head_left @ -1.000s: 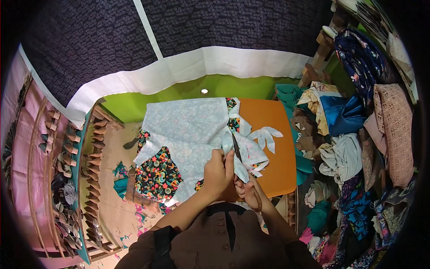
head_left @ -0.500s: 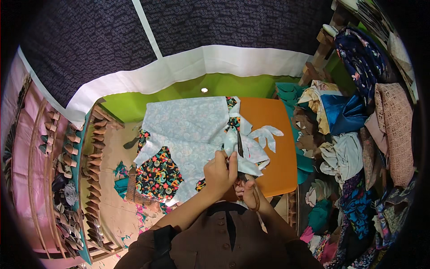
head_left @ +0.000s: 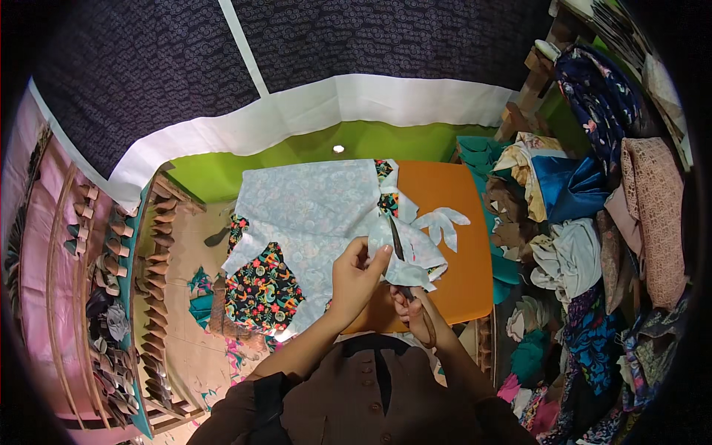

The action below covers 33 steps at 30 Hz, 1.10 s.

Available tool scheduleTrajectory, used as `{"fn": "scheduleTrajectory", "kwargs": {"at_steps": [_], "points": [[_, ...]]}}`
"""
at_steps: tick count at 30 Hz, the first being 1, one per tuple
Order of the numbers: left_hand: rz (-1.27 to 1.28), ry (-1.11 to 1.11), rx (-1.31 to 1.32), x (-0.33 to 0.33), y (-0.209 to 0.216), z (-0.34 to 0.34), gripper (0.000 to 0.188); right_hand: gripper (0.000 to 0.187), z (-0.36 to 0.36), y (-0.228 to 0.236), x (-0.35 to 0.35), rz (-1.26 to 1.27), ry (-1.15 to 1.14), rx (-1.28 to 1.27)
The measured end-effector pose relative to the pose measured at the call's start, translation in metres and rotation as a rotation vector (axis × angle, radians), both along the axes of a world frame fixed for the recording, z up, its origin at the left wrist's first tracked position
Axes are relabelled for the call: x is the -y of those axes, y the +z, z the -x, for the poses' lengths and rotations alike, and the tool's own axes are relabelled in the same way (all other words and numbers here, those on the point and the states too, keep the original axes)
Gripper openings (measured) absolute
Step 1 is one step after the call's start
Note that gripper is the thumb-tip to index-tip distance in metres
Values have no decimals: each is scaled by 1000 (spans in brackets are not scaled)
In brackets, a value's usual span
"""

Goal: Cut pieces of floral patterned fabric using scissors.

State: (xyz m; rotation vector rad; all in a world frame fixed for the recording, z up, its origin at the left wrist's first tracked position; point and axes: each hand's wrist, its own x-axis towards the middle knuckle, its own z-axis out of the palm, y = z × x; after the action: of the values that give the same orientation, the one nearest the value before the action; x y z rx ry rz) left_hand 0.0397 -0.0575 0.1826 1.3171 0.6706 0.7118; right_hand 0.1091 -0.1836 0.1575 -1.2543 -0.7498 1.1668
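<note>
A large piece of floral fabric [head_left: 311, 200] is spread over the orange table [head_left: 467, 278], pale back mostly up, with the black flowered face [head_left: 265, 289] showing at the lower left. My left hand [head_left: 357, 278] pinches the fabric between thumb and fingers near its right edge. Closer to me, my right hand [head_left: 410, 310] grips the large scissors [head_left: 396, 239] by the handles. Their dark blade points away from me and lies against the pale cloth, partly covered by a flap of it. A small pale cut scrap [head_left: 443, 225] rests on the table beyond the scissors.
Heaps of cloth [head_left: 567, 259] crowd the right side. Wooden shoe lasts [head_left: 154, 297] line a rack on the left. More fabric scraps [head_left: 199, 308] lie on the floor left of the table. A dark patterned curtain [head_left: 319, 52] with a white border hangs at the back.
My left hand has shifted slightly left, away from the blade. The right hand and scissors handles have moved a little toward me, and the cloth flap between the hands has shifted.
</note>
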Motion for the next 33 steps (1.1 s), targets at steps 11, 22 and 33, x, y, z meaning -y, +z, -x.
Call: {"fn": "scheduleTrajectory", "kwargs": {"at_steps": [11,22,33], "points": [[-58,-25,-39,0,3,0,16,82,-5,-1,3,-25,-3,31],[-127,-116,-158,-4,6,2,17,81,-2,-10,5,-29,-40,85],[-211,-171,-214,-15,-2,5,17,78,1,-3,-1,-2,-61,21]]}}
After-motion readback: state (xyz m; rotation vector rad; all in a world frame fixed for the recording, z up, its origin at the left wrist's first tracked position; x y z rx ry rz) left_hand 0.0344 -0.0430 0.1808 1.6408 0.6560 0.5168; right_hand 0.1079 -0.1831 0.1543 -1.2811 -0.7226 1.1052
